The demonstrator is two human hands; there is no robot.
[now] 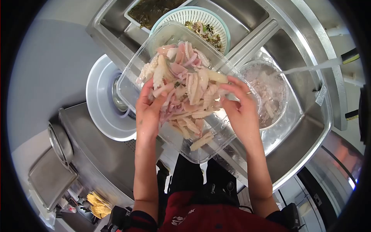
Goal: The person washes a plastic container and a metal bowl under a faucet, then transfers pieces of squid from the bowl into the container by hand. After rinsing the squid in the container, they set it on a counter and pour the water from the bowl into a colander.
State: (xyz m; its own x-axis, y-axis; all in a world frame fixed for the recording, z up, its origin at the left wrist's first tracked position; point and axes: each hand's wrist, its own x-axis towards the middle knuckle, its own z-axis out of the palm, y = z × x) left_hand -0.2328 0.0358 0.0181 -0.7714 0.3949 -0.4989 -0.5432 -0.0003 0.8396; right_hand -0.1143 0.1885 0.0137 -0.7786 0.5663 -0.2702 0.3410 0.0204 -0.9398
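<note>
A clear plastic tub (138, 52) spans the sink edge in front of me, holding many pale, scored squid pieces (199, 87) with pinkish-purple strips among them. My left hand (150, 108) reaches into the tub from the left, its thumb and fingers closed around some of the pieces. From the right side, my right hand (242, 102), with a ring on one finger, curls its fingers against the same heap. Squid lies between the two hands, and some of the fingertips are hidden by it.
Water runs from a hose (349, 57) into a clear bowl (285, 110) of squid pieces in the right basin. Behind the tub stand a colander (222, 24) with scraps and a tray (136, 20) of dark food. A large white basin (96, 112) sits at left.
</note>
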